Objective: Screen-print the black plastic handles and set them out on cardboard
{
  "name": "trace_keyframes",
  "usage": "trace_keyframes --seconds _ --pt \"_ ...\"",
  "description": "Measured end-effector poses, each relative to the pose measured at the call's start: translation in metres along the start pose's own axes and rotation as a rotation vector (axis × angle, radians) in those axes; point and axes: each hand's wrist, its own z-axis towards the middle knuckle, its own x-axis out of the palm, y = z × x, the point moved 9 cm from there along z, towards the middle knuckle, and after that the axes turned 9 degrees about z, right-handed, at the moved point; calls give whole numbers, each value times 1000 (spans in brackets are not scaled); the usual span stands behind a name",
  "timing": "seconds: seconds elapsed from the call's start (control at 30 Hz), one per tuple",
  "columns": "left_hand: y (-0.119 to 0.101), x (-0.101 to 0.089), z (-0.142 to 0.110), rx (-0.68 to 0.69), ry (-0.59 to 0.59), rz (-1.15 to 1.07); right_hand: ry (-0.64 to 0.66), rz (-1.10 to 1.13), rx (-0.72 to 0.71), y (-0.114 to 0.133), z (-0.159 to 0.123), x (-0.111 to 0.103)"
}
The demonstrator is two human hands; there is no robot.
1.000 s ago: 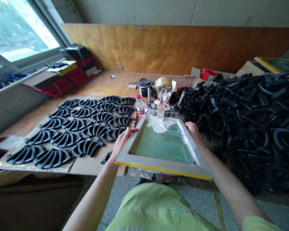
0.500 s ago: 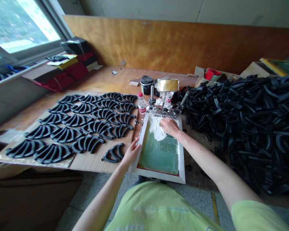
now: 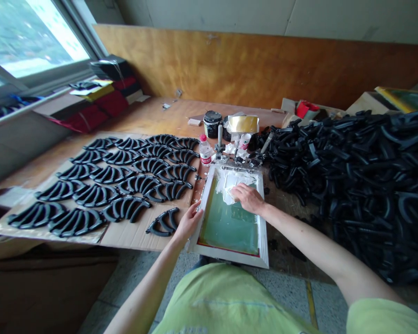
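In front of me lies a screen-printing frame [image 3: 264, 250] with pale rails and a green mesh; thick white ink [image 3: 223, 181] is smeared over its far part. My left hand [image 3: 191, 218] grips the left rail, thumb on top. Over the upper middle of the mesh, my right hand [image 3: 249, 198] is closed, fingers pinched at a white, ink-covered thing whose kind I cannot make out. A metal clamp [image 3: 237, 162] with upright posts holds the frame's far end.
Curved black plastic parts [image 3: 121, 174] lie in rows on cardboard at left. A large heap of similar parts [image 3: 351, 176] fills the right side. A red-capped bottle [image 3: 205, 152] and a dark-lidded tub [image 3: 212, 124] stand behind the frame.
My right hand has moved toward me and slightly right across the mesh, and the white ink under it has shifted. My left hand stays on the left rail.
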Motion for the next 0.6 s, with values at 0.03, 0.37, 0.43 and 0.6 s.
trace_keyframes --seconds 0.03,0.37,0.43,0.6 --pt "-2 0 -1 -7 -1 -11 16 17 -26 4 -4 3" --pt "-79 -24 -28 18 -28 -25 -226 -62 400 -72 52 -75" --pt "-110 -30 -31 74 -41 -26 -366 -49 448 -97 34 -103" --pt "-189 -33 -19 352 -114 -229 -643 77 706 -152 -64 -111"
